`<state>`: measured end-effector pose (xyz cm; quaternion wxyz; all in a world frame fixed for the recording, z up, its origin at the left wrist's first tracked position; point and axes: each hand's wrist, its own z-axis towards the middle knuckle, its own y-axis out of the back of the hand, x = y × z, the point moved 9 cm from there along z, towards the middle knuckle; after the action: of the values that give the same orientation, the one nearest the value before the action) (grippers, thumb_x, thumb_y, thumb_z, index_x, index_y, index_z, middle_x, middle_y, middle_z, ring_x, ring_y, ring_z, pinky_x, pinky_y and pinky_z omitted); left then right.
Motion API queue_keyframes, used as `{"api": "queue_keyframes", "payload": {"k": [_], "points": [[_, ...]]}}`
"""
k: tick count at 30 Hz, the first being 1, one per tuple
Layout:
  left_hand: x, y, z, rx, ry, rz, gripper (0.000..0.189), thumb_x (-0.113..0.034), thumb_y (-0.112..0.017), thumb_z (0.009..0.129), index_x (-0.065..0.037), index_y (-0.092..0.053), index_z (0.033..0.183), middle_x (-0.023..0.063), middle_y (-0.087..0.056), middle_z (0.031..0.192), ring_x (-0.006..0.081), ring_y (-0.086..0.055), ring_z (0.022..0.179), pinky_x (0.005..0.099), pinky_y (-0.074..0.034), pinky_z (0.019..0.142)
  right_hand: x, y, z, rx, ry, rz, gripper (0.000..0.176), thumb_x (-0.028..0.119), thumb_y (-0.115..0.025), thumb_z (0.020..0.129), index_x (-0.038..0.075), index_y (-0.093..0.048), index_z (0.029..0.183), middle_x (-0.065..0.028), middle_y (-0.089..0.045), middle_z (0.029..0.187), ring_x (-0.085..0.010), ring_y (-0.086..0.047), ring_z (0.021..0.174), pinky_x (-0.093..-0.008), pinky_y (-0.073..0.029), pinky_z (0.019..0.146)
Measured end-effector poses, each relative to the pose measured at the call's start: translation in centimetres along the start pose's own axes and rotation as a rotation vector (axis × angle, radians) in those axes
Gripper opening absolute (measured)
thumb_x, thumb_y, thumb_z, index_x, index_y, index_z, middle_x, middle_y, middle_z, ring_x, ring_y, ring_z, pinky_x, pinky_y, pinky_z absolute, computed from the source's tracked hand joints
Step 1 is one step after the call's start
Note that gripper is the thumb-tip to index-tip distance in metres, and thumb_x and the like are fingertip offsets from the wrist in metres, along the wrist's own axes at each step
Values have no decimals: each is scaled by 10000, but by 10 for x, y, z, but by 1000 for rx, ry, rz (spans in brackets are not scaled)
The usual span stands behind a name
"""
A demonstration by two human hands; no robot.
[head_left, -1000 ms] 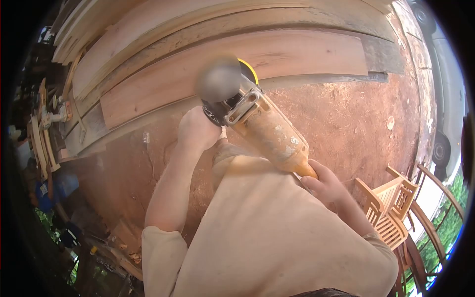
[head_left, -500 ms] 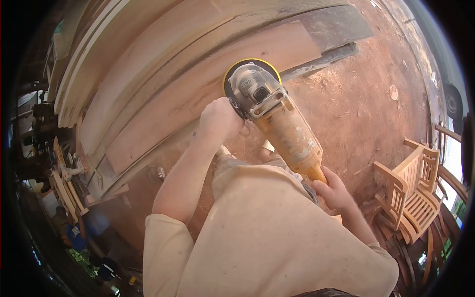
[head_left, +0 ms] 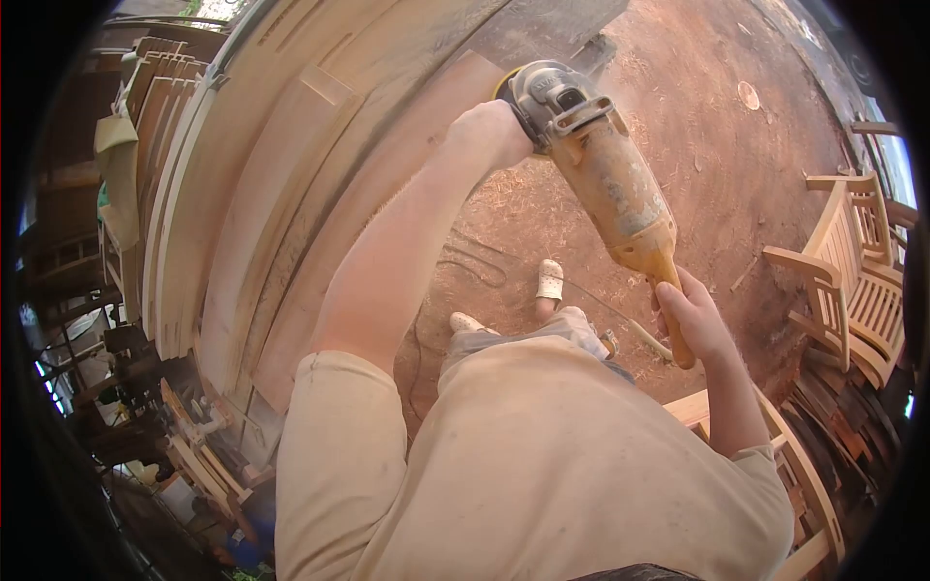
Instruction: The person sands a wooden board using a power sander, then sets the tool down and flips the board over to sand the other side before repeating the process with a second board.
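Note:
My left hand (head_left: 494,134) is closed at the front of a worn yellow power sander (head_left: 620,189), beside its grey metal head; the grip under the fingers is hidden. My right hand (head_left: 697,315) is wrapped around the sander's rear handle. The yellow-rimmed disc (head_left: 503,85) shows only in part behind the head. It is over or against the far end of a long reddish wooden board (head_left: 395,176); contact is hidden. My left forearm covers part of that board.
More long planks (head_left: 257,174) lie to the left. A slatted wooden chair (head_left: 852,286) stands at right, with a wooden frame (head_left: 804,474) nearer me. A cord (head_left: 475,266) trails over the dusty reddish ground by my light clogs (head_left: 550,281).
The sander has moved along the board toward its far end, up and to the right in view. Both hands have stayed on it, and my left arm is stretched further out.

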<state>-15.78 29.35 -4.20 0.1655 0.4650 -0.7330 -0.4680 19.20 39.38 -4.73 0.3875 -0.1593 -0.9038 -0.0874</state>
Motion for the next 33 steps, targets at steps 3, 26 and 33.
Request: {"api": "queue_keyframes", "payload": {"k": [3,26,33], "points": [[-14,6,26,15,-120,104,393,-332,-674,923,-62,-766,1193,165,-740,1270,317,-702,1207,431,-574,1007,10,-7,4,-23,1,56,396,344,-599,1032,15,-600,1253,-14,-571,898,-93,-551,670,-285,-485,631],[286,-85,-250,-54,443,-264,286,-247,-683,890,-35,-791,1048,225,-765,1098,394,-728,1095,485,-591,951,-55,-230,-47,476,-68,-459,534,334,-636,1020,-12,-542,1417,-77,-654,1127,-158,-600,1051,-339,-492,954],[399,-154,-378,-170,687,-487,314,-289,-684,879,-18,-787,1000,251,-757,1037,432,-722,1043,508,-588,901,-56,-327,-55,665,-73,-612,446,316,-625,1044,16,-566,1369,-43,-628,1081,-139,-584,1019,-325,-488,903]]}}
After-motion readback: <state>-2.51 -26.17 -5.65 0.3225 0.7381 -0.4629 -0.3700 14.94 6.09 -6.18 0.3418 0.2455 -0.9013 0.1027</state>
